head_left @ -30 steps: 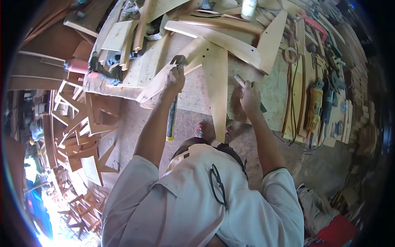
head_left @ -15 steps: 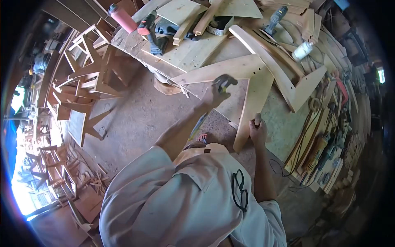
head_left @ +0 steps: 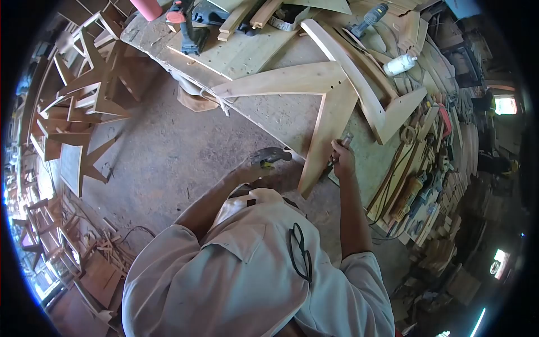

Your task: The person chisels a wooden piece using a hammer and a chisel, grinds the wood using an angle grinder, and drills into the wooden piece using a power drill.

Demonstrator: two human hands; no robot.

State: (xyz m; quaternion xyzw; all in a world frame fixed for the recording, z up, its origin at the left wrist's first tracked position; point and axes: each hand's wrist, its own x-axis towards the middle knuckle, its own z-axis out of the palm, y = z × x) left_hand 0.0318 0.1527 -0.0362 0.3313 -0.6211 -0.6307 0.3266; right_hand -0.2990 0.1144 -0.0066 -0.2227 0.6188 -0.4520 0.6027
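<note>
My left hand (head_left: 247, 170) is closed around a hammer (head_left: 272, 154) near its dark head, in front of my waist and off the bench edge. In my right hand (head_left: 342, 158) is a chisel-like tool (head_left: 347, 139), held upright beside the lower end of an angled wooden frame piece (head_left: 327, 123). That piece lies on the workbench (head_left: 281, 115), with small dark holes near its corner and its lower end past the bench edge. A second angled wooden piece (head_left: 368, 105) lies just right of it. The blade of the tool is mostly hidden.
On the bench are a red-and-black drill (head_left: 191, 35), another drill (head_left: 370, 18), a white bottle (head_left: 400, 65), a tape roll (head_left: 408, 135) and a yellow power tool (head_left: 409, 197). Wooden frames (head_left: 95, 78) stand at the left. A pink bottle (head_left: 147, 8) is at the top.
The view has swung, shifting the bench. My left hand has come down and back towards my waist with the hammer. My right hand still holds its tool, now beside the frame piece's lower end.
</note>
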